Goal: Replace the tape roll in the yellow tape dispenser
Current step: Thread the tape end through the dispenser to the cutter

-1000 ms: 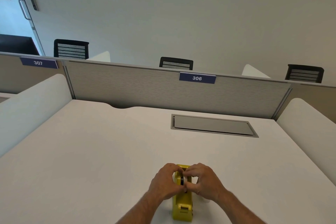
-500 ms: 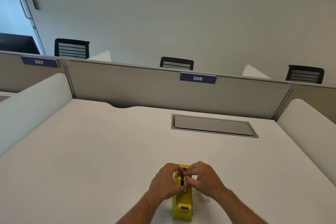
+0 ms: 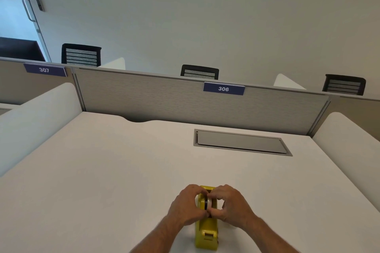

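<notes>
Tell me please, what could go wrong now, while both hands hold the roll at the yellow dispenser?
1. Both hands, left hand and right hand, pinch the white tape roll with a dark core, so nothing steadies the yellow plastic tape dispenser; it may tip or slide on the smooth white desk.
2. Fingers hide the roll's seat, so it could sit crooked.
3. The cutter end points toward the person; a wrist might brush it.
</notes>
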Demonstrator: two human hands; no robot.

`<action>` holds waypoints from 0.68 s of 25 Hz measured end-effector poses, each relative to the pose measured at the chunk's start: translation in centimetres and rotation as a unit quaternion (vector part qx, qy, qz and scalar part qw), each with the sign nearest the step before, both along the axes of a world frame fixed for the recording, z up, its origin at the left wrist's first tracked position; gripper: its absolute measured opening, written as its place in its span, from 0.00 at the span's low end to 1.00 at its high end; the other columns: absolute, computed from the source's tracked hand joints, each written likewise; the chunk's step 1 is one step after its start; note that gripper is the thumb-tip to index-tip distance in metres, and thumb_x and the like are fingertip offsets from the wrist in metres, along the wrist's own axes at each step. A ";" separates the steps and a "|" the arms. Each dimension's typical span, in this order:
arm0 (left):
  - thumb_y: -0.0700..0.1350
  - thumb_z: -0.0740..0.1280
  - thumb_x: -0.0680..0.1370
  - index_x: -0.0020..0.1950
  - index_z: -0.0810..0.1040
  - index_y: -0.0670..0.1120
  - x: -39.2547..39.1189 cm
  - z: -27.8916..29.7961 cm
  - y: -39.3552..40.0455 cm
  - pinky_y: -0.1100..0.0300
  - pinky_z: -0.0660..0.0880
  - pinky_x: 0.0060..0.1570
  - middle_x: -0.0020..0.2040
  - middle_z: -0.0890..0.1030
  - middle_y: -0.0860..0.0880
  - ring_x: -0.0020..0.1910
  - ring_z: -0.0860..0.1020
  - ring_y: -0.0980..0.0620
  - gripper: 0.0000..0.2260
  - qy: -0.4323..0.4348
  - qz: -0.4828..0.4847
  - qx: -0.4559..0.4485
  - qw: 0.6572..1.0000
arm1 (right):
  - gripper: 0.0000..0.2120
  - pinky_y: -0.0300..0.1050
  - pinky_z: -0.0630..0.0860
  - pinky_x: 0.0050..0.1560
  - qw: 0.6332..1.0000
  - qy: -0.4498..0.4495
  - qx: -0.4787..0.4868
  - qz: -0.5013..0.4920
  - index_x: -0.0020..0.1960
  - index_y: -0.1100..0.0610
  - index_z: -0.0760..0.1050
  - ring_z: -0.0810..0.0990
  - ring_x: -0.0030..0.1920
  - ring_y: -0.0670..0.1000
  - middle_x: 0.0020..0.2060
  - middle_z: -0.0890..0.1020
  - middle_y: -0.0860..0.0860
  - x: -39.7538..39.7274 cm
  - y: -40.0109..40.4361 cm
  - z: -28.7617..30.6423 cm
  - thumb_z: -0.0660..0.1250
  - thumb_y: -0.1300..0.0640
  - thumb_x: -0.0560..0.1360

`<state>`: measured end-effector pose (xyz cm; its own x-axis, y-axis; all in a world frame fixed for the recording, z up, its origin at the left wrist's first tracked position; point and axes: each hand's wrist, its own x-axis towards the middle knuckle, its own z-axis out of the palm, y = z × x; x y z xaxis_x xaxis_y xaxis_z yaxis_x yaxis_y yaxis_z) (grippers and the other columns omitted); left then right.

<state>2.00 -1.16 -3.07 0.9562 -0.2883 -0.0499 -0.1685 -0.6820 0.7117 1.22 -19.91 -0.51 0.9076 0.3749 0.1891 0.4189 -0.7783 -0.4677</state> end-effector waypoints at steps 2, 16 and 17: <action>0.58 0.76 0.64 0.61 0.76 0.61 0.0 0.0 0.0 0.55 0.77 0.63 0.64 0.74 0.60 0.61 0.73 0.58 0.26 0.001 0.003 0.001 1.000 | 0.17 0.39 0.76 0.46 1.000 0.004 0.005 0.000 0.54 0.43 0.82 0.75 0.48 0.41 0.48 0.83 0.38 0.1 -0.1 0.0 0.70 0.41 0.66; 0.59 0.75 0.63 0.60 0.76 0.60 0.0 -0.1 0.0 0.55 0.78 0.60 0.63 0.75 0.60 0.58 0.74 0.58 0.26 -0.002 0.002 -0.005 1.000 | 0.12 0.41 0.77 0.45 1.000 -0.007 0.010 0.002 0.51 0.46 0.84 0.76 0.46 0.41 0.47 0.85 0.41 0.4 0.0 0.1 0.68 0.45 0.70; 0.59 0.75 0.63 0.59 0.76 0.60 0.1 0.0 0.0 0.55 0.78 0.60 0.63 0.75 0.60 0.58 0.74 0.57 0.25 -0.002 0.001 -0.007 1.000 | 0.11 0.42 0.78 0.45 1.000 -0.008 0.011 0.000 0.51 0.46 0.84 0.76 0.46 0.42 0.46 0.85 0.41 0.4 0.1 0.1 0.68 0.46 0.71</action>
<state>2.05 -1.13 -3.07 0.9573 -0.2862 -0.0419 -0.1697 -0.6731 0.7198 1.64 -19.85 -0.44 0.9045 0.3696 0.2126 0.4262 -0.7680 -0.4781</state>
